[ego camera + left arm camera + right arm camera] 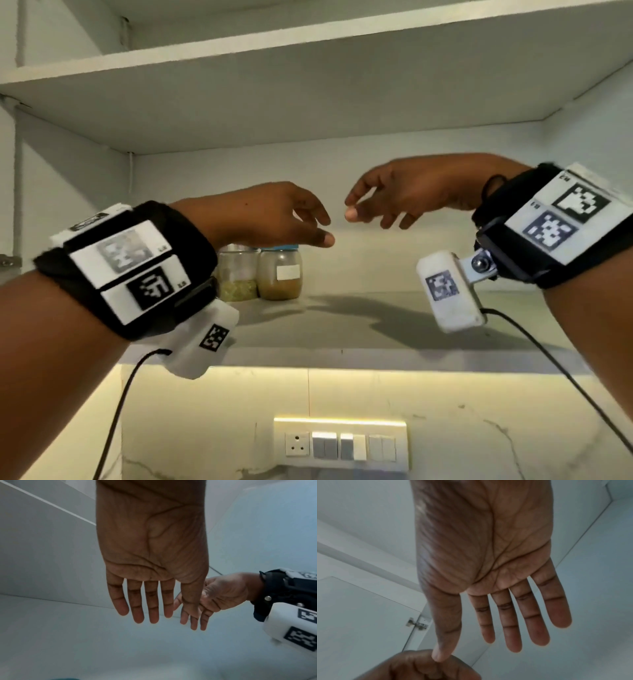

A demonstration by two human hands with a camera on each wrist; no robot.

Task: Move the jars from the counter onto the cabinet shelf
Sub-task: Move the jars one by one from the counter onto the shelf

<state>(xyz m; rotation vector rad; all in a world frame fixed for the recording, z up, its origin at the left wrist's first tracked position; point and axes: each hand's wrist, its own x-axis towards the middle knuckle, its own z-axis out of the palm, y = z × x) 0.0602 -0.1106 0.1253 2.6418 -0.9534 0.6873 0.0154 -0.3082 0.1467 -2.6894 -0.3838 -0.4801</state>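
Note:
Two glass jars stand side by side at the left back of the cabinet shelf (376, 308). The left jar (237, 274) holds yellow-green grains. The right jar (280, 274) has a blue lid, a white label and brown powder. My left hand (308, 222) hovers just above and in front of them, fingers relaxed and empty. My right hand (370, 209) hangs in the air to the right, also empty, its fingertips close to the left hand's. The wrist views show both palms flat with straight fingers: left hand (150, 601), right hand (513, 622).
A second shelf board (308, 85) runs overhead. The cabinet's back wall (411, 246) and side walls close the space. A door hinge (418, 624) shows on the left. Below the shelf is a lit marble wall with a switch plate (340, 445). Cables hang from both wrists.

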